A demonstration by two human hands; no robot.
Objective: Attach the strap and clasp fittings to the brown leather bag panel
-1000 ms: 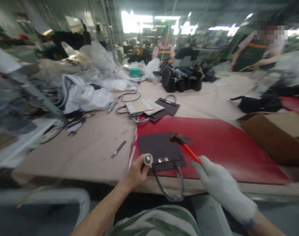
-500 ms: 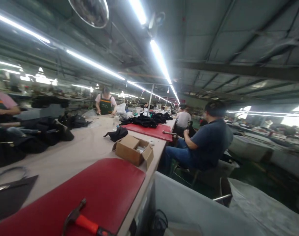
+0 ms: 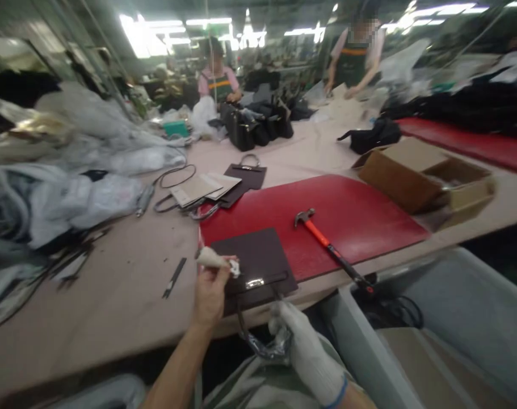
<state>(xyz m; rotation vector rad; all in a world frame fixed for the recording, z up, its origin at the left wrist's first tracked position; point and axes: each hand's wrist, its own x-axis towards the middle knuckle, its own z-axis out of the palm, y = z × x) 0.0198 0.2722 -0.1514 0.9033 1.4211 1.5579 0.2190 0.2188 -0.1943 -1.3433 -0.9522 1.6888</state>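
A dark brown bag panel (image 3: pixel 253 255) with a metal clasp (image 3: pixel 255 282) lies partly on the red mat (image 3: pixel 347 199), at the table's near edge. My bare left hand (image 3: pixel 211 292) is closed on a bunched cream-white cloth piece (image 3: pixel 211 258) above the panel's left side. Its exact kind is not clear. My right hand (image 3: pixel 301 338), in a white glove with a blue cuff edge, is closed around the plastic-wrapped bag handle (image 3: pixel 258 345) hanging off the panel toward my lap. A claw hammer (image 3: pixel 320 234) with a red and black handle rests on the mat, right of the panel.
An open cardboard box (image 3: pixel 398 179) stands at right. Beyond the mat lie more brown panels (image 3: pixel 252 175) and pale sheets (image 3: pixel 196 189). A small dark tool (image 3: pixel 174 278) lies left. Plastic-wrapped bundles (image 3: pixel 88 199) fill the far left. A grey bin (image 3: pixel 466 301) stands below right. Two people work across the table.
The view has swung left and down from the hall to the near table. Both my hands, the bag panel and its handle are now in sight. The hammer still lies on the red mat.
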